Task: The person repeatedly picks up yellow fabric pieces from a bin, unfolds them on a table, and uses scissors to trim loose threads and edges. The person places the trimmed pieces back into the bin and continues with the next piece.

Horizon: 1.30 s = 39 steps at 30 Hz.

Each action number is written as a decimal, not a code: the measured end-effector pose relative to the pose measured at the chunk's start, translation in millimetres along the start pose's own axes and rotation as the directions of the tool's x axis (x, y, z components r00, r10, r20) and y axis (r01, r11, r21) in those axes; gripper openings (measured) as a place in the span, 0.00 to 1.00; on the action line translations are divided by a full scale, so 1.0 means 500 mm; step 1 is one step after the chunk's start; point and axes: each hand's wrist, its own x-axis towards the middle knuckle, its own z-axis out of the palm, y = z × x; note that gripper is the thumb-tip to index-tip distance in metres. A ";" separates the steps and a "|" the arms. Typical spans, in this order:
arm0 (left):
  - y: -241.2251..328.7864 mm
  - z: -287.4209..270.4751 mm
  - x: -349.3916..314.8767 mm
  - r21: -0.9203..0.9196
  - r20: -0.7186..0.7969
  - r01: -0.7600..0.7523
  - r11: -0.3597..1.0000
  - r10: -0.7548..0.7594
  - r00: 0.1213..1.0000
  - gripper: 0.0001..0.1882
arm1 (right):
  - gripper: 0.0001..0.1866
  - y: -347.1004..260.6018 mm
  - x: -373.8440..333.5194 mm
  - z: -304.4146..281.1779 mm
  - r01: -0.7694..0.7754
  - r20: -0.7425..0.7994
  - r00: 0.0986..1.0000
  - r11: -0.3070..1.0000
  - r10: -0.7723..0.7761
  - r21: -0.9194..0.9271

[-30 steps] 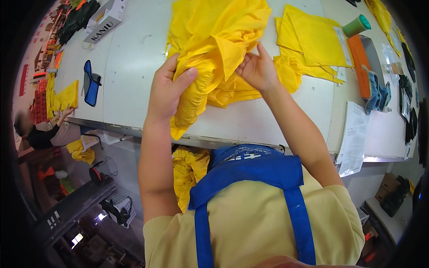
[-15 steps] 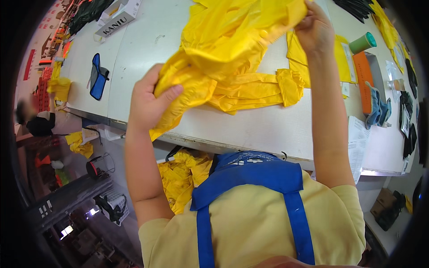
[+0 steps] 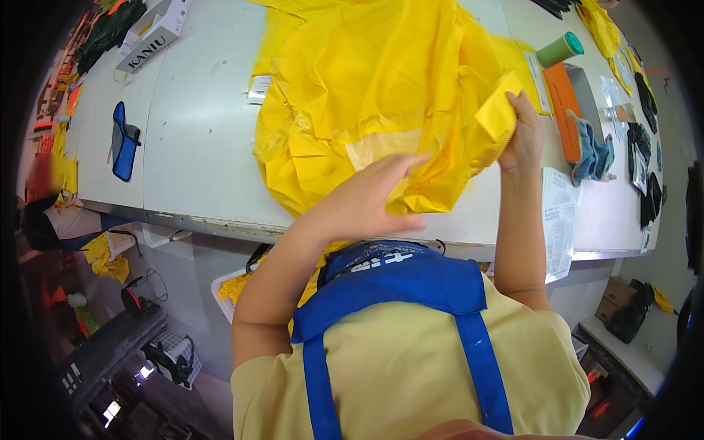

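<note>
A large yellow fabric piece lies spread over the white table. My left hand lies flat on its near edge with fingers stretched out to the right. My right hand grips the fabric's right edge, where a small folded yellow corner sticks up between the fingers. Under the table edge more yellow fabric hangs in front of my blue apron.
A blue pouch lies at the table's left, a white box at the far left. An orange box, a green spool, blue cloth and printed papers sit right. A person is at lower left.
The bunched fabric has been opened out and laid flat on the table. My left hand moved right onto the near edge; my right hand came down along the right edge.
</note>
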 end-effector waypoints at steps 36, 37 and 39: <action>0.129 -0.182 0.118 0.614 0.178 -0.196 0.764 0.108 0.978 0.04 | 0.19 0.298 -0.063 -0.014 0.345 0.730 0.464 0.656 0.502 -0.671; 0.115 -0.198 0.110 0.616 0.135 -0.142 0.775 0.074 0.988 0.04 | 0.17 0.305 -0.043 -0.027 0.299 0.636 0.587 0.597 0.500 -0.745; 0.095 -0.212 0.095 0.524 0.013 0.036 0.851 -0.051 0.999 0.03 | 0.14 0.325 0.014 -0.084 0.394 0.508 0.825 0.393 0.246 -0.831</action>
